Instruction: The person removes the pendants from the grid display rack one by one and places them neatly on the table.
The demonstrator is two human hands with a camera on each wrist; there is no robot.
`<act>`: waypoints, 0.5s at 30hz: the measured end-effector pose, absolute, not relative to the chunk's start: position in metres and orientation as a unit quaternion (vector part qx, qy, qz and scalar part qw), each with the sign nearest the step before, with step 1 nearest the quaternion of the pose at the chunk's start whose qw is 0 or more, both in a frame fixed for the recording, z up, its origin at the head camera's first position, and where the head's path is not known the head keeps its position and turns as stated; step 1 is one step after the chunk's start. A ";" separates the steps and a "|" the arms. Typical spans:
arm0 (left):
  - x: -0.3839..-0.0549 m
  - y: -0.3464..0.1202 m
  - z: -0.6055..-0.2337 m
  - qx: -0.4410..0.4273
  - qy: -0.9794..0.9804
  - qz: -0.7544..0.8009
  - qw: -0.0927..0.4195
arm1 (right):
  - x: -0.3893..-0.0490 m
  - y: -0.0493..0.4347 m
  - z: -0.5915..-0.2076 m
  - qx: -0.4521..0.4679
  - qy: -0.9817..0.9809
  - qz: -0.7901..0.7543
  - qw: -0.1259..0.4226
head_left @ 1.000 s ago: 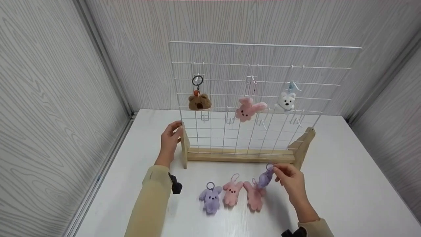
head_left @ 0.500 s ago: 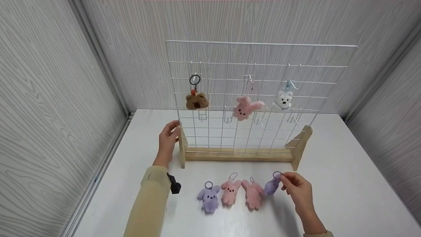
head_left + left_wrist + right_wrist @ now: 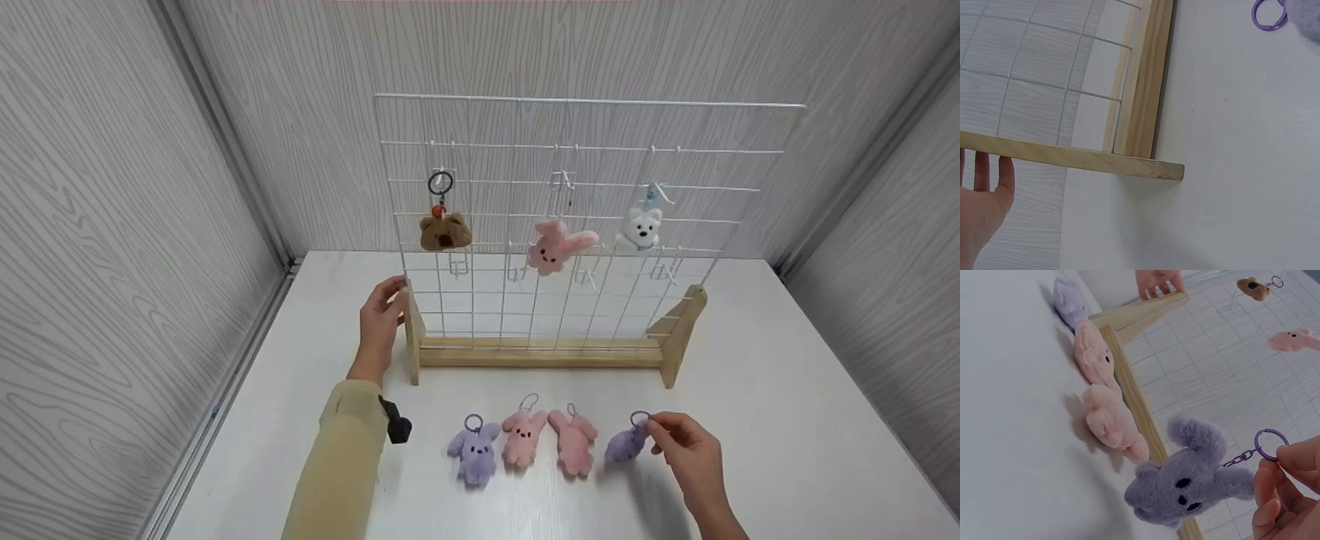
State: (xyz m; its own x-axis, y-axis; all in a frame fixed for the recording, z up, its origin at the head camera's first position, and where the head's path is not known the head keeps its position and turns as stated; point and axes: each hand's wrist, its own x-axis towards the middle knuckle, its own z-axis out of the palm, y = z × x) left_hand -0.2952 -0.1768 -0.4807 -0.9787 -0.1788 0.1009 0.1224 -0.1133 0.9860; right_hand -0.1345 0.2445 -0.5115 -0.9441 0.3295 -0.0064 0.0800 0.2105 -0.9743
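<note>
In the head view my right hand [image 3: 691, 457] pinches the purple ring of a purple plush keychain [image 3: 625, 445]. In the right wrist view this plush [image 3: 1190, 486] dangles by a short chain, its face showing. My left hand [image 3: 381, 319] touches the left wooden upright [image 3: 413, 334] of a wire grid display rack [image 3: 540, 352]; in the left wrist view the fingertips [image 3: 1006, 169] rest against its outer side. Left of the held plush lie a pink plush [image 3: 574, 446] face down, a pink bunny plush [image 3: 523, 439] and another purple plush [image 3: 478, 453].
On the grid's upper hooks hang a brown bear-head keychain [image 3: 445, 231], a pink bunny plush [image 3: 551, 251] and a white bear plush [image 3: 643, 227]. Several lower hooks [image 3: 586, 277] jut forward. Wood-grain panels [image 3: 97, 247] enclose the white table [image 3: 787, 390] on the sides and back.
My right hand has moved right and toward me, carrying the purple keychain from above the face-down pink plush to its right side. The left hand keeps its place at the rack's upright.
</note>
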 end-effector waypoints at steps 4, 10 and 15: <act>-0.295 -0.178 -0.483 0.028 -0.660 -0.744 0.099 | -0.128 0.247 -0.513 -0.148 -0.778 0.605 0.082; -0.297 -0.178 -0.483 0.026 -0.661 -0.743 0.098 | -0.118 0.248 -0.513 -0.158 -0.786 0.594 0.066; -0.297 -0.176 -0.481 0.025 -0.657 -0.747 0.096 | -0.113 0.247 -0.513 -0.155 -0.790 0.591 0.061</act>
State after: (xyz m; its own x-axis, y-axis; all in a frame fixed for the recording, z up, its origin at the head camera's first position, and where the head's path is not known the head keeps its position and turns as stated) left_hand -0.2972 -0.1764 -0.4811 -0.9804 -0.1764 0.0876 0.1095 -0.1181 0.9870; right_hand -0.1133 0.2473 -0.5132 -0.9445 0.3169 -0.0860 0.1720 0.2544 -0.9517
